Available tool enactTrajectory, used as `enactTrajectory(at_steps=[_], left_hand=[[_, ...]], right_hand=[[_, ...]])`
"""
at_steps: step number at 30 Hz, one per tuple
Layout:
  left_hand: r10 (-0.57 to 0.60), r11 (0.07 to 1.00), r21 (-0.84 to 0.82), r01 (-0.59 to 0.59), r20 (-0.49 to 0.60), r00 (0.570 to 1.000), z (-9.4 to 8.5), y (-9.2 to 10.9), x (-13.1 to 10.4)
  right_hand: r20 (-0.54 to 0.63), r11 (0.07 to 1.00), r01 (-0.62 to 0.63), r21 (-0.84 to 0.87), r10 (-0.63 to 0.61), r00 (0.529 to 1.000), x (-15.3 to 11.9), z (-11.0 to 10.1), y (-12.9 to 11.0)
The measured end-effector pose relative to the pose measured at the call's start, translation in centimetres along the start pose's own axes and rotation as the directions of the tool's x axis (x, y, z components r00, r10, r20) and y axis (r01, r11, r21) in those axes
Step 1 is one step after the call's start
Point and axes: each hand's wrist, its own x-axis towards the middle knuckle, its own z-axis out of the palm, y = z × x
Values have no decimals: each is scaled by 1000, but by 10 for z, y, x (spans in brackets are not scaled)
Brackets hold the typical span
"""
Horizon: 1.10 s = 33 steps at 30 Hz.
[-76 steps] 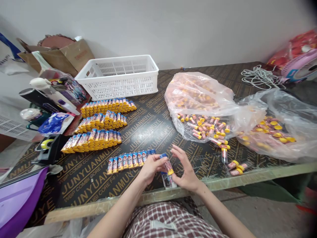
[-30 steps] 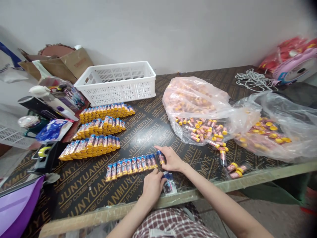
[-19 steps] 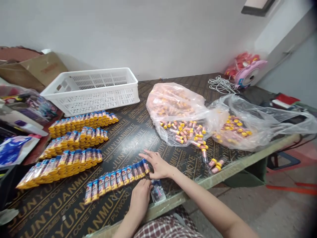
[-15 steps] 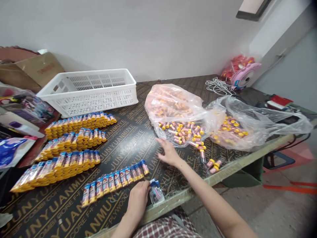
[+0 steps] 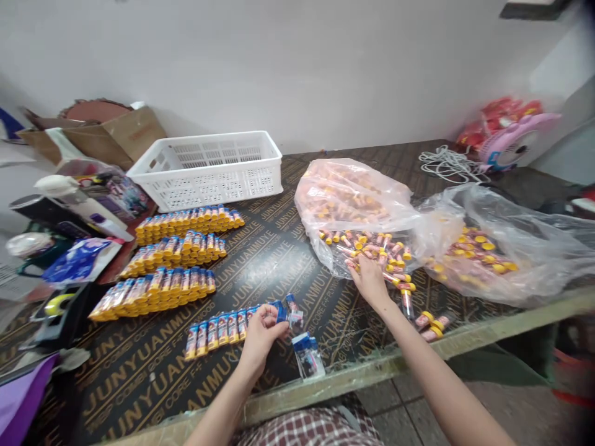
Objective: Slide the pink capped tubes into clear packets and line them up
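Observation:
My left hand (image 5: 261, 334) pinches a small clear packet with a blue top (image 5: 282, 313) near the right end of a row of wrapped tubes (image 5: 223, 327). That row lies flat, yellow caps toward me. More blue-topped clear packets (image 5: 308, 359) lie flat near the table edge. At the mouth of a clear plastic bag (image 5: 320, 186), my right hand (image 5: 372, 282) has its fingers curled on a small yellow-capped tube (image 5: 351, 264) at the edge of a loose pile. Its fingertips are partly hidden. Several loose tubes (image 5: 424, 319) lie right of that hand.
Stacked rows of wrapped tubes (image 5: 153, 294) stand at the left, before a white plastic basket (image 5: 209, 179). A second clear bag of tubes (image 5: 534, 241) lies right. White cable (image 5: 449, 164) and a pink fan (image 5: 515, 145) are at the back right.
My right hand has moved forward onto the tubes at the bag mouth, its fingers now curled. My left hand has lifted away from the flat packets toward the row. The view has shifted left.

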Motion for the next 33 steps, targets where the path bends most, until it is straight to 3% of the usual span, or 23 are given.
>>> enactTrajectory(at_steps=[4, 7, 9, 14, 21, 28, 33], left_hand=[[-27, 986, -164, 13, -83, 996, -4, 16, 9], [-46, 970, -242, 9, -146, 988, -1, 22, 12], [-65, 962, -273, 13, -185, 981, 1, 24, 13], [-90, 951, -309, 9, -249, 964, -1, 24, 15], [-75, 963, -271, -3, -279, 957, -5, 19, 16], [57, 983, -165, -74, -109, 992, 3, 18, 11], [-61, 941, -329, 81, 71, 996, 7, 26, 6]], right_hand=[[67, 970, 11, 242, -28, 997, -24, -5, -40], [87, 859, -45, 510, 1, 996, -50, -6, -71], [62, 797, -45, 602, 10, 998, -66, -4, -87], [-30, 815, 76, 575, -71, 997, -92, 1, -106], [-139, 831, 256, 494, -216, 967, -100, 3, -113], [108, 780, 116, 615, -230, 967, -105, 10, -115], [66, 771, 237, 591, -339, 938, -102, 15, -110]])
